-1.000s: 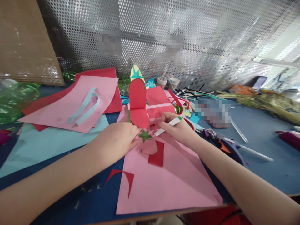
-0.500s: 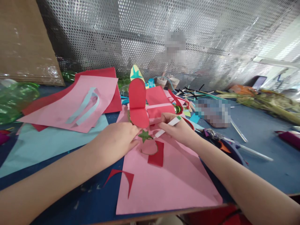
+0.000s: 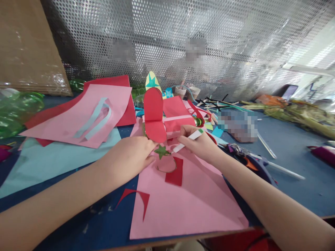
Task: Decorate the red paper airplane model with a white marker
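Head view: I pinch the white marker [image 3: 190,140] in the right hand [image 3: 195,141], its lower end just beside the green star [image 3: 161,151]. The star sits over the pink sheet [image 3: 199,202], inward from the front edge of the tabletop [image 3: 104,219]. The left hand [image 3: 133,153] adjoins the star; I cannot tell what its fingers grasp. Status: star shaped, red offcut [image 3: 145,199] separated; remaining work, indeterminable
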Tool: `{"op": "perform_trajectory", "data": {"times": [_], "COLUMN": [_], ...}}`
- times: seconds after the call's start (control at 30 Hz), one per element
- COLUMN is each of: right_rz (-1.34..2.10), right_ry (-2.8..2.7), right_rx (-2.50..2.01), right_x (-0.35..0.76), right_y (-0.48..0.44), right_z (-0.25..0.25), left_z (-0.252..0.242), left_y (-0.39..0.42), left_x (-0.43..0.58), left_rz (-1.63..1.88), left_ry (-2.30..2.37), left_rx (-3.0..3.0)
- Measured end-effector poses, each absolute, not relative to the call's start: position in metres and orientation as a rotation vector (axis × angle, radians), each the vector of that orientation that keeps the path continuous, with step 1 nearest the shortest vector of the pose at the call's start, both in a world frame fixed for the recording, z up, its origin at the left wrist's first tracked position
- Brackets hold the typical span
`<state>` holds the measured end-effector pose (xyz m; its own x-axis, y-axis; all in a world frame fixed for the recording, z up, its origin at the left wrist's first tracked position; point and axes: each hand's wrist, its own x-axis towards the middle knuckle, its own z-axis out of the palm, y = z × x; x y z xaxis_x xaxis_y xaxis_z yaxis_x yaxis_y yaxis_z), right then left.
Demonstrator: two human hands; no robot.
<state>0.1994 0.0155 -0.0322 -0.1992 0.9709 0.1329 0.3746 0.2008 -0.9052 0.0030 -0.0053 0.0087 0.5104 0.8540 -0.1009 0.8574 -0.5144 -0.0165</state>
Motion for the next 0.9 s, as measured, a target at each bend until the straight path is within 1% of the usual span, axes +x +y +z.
{"op": "perform_trajectory", "data": {"times": [0.5,0.7,0.9], "right_rz": [0.974,1.151,1.186], "right_ry": [-1.716,-1.637,-1.639], "right_rx": [-1.201,-1.077,-1.084], "right_x": [0.1994,0.1934,0.1938], "right_y": [0.0175,0.0118,0.0135], "right_z": [-0.0383,-0.0359,-0.0374], "left_z": [0.0105,0.0085,0.0094], "left_y": [-0.0063,-0.0059,-0.0065], "left_x": [0.0031,0.0016,0.0025], "left_rz": [-0.123,-0.120,-0.131], "left_ry": [1.519,1.505,1.519], "left_rx": [2.684,2.685,2.670]}}
